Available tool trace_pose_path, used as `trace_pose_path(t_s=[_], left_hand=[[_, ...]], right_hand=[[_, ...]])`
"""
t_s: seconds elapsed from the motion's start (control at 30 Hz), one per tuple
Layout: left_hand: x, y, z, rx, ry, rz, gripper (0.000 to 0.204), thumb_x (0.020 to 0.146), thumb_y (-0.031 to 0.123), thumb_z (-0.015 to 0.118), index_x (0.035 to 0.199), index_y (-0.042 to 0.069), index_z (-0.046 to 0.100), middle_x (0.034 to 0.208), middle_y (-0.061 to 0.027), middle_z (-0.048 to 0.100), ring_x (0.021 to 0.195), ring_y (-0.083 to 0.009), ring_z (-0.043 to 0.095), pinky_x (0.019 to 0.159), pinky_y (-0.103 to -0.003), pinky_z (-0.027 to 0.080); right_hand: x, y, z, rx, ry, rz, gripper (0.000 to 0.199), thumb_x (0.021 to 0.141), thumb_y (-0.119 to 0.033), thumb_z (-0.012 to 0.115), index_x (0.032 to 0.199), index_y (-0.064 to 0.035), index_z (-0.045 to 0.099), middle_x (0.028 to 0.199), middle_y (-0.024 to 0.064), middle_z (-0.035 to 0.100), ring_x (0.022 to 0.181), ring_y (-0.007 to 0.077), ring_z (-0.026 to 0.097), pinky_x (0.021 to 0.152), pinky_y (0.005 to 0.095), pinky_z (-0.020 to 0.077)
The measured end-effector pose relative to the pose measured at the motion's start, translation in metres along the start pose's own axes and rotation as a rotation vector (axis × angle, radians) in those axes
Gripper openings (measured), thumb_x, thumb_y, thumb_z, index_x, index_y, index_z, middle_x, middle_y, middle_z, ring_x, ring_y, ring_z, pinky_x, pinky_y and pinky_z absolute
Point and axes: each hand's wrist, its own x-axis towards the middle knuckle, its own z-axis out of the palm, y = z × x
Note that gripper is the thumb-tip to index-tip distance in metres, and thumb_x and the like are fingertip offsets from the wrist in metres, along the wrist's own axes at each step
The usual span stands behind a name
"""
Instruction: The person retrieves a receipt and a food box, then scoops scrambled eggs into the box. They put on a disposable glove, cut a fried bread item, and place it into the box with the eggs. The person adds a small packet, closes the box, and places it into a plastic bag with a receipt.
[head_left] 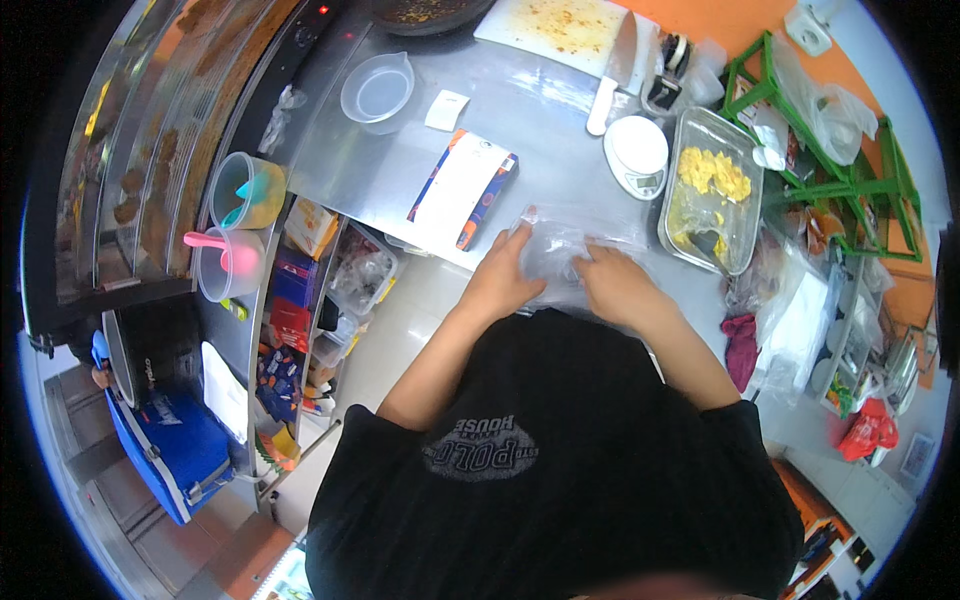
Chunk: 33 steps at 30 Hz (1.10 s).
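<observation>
A crinkled clear plastic bag [556, 252] lies at the near edge of the steel counter, right in front of my body. My left hand [502, 272] grips its left side, index finger toward the far edge and thumb nearer me. At the right side, my right hand [617, 287] has its fingers closed on the plastic. Just beyond my left hand is a blue and orange box [465, 188] with a white top. A glass tray [747, 222] of yellow food pieces [714, 174] sits to the right, a dark utensil end inside it.
A white kitchen scale [637, 150] stands left of the tray. Farther back, a knife [613, 80] rests against the white cutting board [545, 28]. Clear bowl [378, 88] and white paper [447, 110] lie back left. Plastic tubs [247, 192] stand at left, green racks [830, 185] at right.
</observation>
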Motion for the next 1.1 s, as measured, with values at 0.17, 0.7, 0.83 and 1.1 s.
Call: trace_pose_path(t_s=[0.17, 0.7, 0.83, 1.1], left_hand=[[-0.021, -0.023, -0.007, -0.079, 0.033, -0.028, 0.094, 0.074, 0.013, 0.084, 0.155, 0.000, 0.040, 0.148, -0.0297, 0.048, 0.138, -0.0456, 0.049, 0.114, -0.044, 0.044], [-0.125, -0.089, -0.195, -0.870, 0.235, -0.059, 0.109, 0.075, -0.007, 0.086, 0.165, 0.002, 0.025, 0.149, -0.0135, 0.054, 0.116, -0.0156, 0.058, 0.095, -0.029, 0.048], [-0.130, -0.132, -0.218, -0.982, 0.382, -0.167, 0.116, 0.072, -0.004, 0.088, 0.166, 0.000, 0.020, 0.148, -0.0161, 0.056, 0.141, -0.0252, 0.048, 0.115, -0.036, 0.037], [-0.123, -0.182, -0.204, -1.103, 0.617, -0.260, 0.112, 0.072, -0.005, 0.090, 0.165, 0.001, 0.027, 0.145, -0.0079, 0.057, 0.103, -0.0088, 0.057, 0.082, -0.023, 0.049]], right_hand=[[0.013, -0.028, -0.092, 0.207, -0.073, -0.222, 0.022, 0.096, -0.015, 0.067, 0.111, -0.0018, 0.074, 0.103, 0.0167, 0.075, 0.083, 0.0333, 0.072, 0.075, 0.0451, 0.0565], [0.599, -0.070, -0.146, -0.057, 0.492, -0.284, 0.033, 0.095, -0.017, 0.062, 0.124, -0.0039, 0.065, 0.127, 0.0237, 0.064, 0.120, 0.0431, 0.061, 0.100, 0.0507, 0.0508], [0.733, -0.099, -0.145, -0.280, 0.406, -0.033, 0.058, 0.094, -0.028, 0.062, 0.147, -0.0084, 0.051, 0.147, 0.0227, 0.053, 0.138, 0.0429, 0.048, 0.111, 0.0581, 0.0427], [0.826, -0.120, -0.122, -0.398, 0.134, 0.113, 0.049, 0.090, -0.020, 0.059, 0.137, -0.0070, 0.066, 0.151, 0.0175, 0.056, 0.138, 0.0391, 0.053, 0.114, 0.0526, 0.0438]])
